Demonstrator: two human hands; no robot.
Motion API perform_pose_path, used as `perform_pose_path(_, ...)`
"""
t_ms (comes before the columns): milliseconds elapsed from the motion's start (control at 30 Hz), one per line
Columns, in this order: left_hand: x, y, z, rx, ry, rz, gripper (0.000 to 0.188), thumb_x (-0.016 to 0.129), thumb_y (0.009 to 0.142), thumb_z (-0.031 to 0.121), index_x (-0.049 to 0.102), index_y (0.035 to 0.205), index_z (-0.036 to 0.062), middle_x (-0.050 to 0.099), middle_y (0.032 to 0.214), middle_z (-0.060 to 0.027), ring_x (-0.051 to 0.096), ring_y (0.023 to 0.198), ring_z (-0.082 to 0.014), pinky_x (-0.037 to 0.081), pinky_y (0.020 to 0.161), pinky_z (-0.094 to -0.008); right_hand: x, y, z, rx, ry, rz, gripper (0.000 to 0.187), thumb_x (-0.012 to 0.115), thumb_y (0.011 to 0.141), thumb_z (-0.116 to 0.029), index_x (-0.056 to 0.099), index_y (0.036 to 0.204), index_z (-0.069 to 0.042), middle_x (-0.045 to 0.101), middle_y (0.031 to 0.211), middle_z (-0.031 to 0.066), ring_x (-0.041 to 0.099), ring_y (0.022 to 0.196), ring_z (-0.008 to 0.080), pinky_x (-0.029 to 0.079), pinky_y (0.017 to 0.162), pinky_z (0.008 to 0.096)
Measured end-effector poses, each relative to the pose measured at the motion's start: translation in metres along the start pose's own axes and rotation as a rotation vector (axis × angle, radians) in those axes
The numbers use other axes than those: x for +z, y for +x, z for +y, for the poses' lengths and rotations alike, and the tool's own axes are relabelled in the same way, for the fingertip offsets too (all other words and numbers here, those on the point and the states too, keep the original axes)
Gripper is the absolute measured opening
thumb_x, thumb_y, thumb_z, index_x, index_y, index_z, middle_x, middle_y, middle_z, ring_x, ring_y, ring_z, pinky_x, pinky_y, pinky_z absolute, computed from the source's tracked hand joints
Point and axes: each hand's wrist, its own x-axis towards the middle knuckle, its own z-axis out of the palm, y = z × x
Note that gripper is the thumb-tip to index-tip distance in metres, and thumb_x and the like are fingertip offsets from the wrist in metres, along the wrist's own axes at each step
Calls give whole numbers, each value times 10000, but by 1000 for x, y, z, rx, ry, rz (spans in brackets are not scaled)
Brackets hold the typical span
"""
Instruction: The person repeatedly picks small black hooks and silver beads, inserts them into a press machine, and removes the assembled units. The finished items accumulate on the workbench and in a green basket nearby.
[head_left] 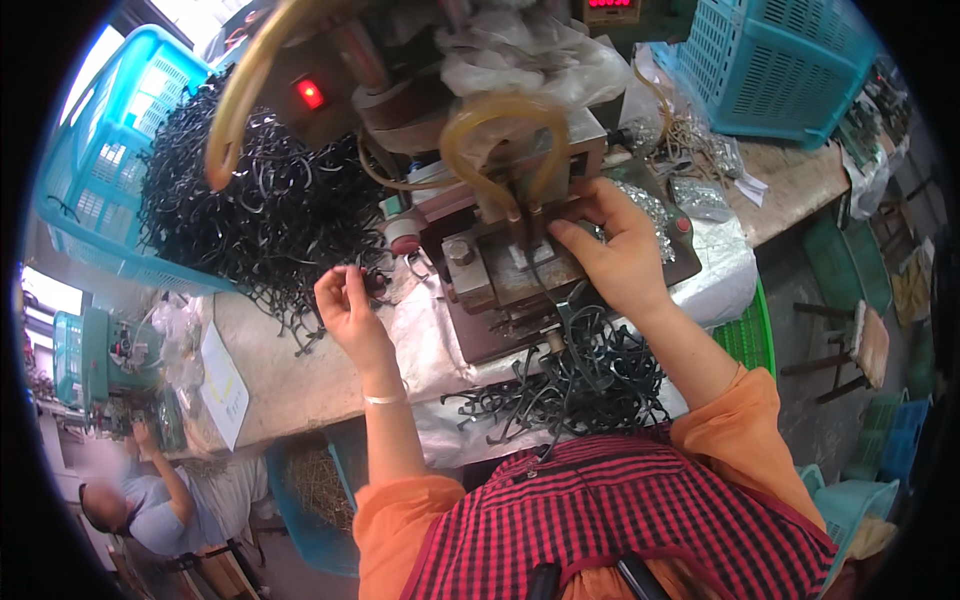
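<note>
My right hand is at the right side of a bench press's metal die block, its thumb and curled fingers close to the tooling. What it pinches, if anything, is too small to make out. A thin black strip lies over the block's front. My left hand hovers left of the press with fingers curled, beside a small dark red-and-black thing; what is between the fingertips cannot be made out. In front of the press lies a pile of black curved strips.
A larger heap of black strips spills from a blue basket. Red buttons flank the die. Small silver pieces lie right of it. Amber hoses hang in front. Another blue crate stands right. Another person works at left.
</note>
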Motion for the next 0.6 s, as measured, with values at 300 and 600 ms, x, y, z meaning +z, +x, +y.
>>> perform_pose_path(300, 78, -18, 136, 524, -109, -291, 177, 571, 1012, 15, 521, 1180, -7, 603, 1139, -154, 655, 1037, -233, 648, 845, -454, 29, -12, -6, 118, 453, -27, 525, 699, 903, 21, 513, 1393, 23, 702, 1200, 131, 673, 1055, 133, 513, 948, 275)
perform_pose_path(600, 71, -45, 141, 680, -13, -548, 137, 596, 871, -83, 612, 973, 8, 710, 857, -191, 693, 778, -245, 521, 674, -327, -12, -22, -19, -228, -549, -35, 407, 731, 845, -65, 641, 1239, -16, 639, 1294, 212, 611, 1236, 351, 472, 1055, 424)
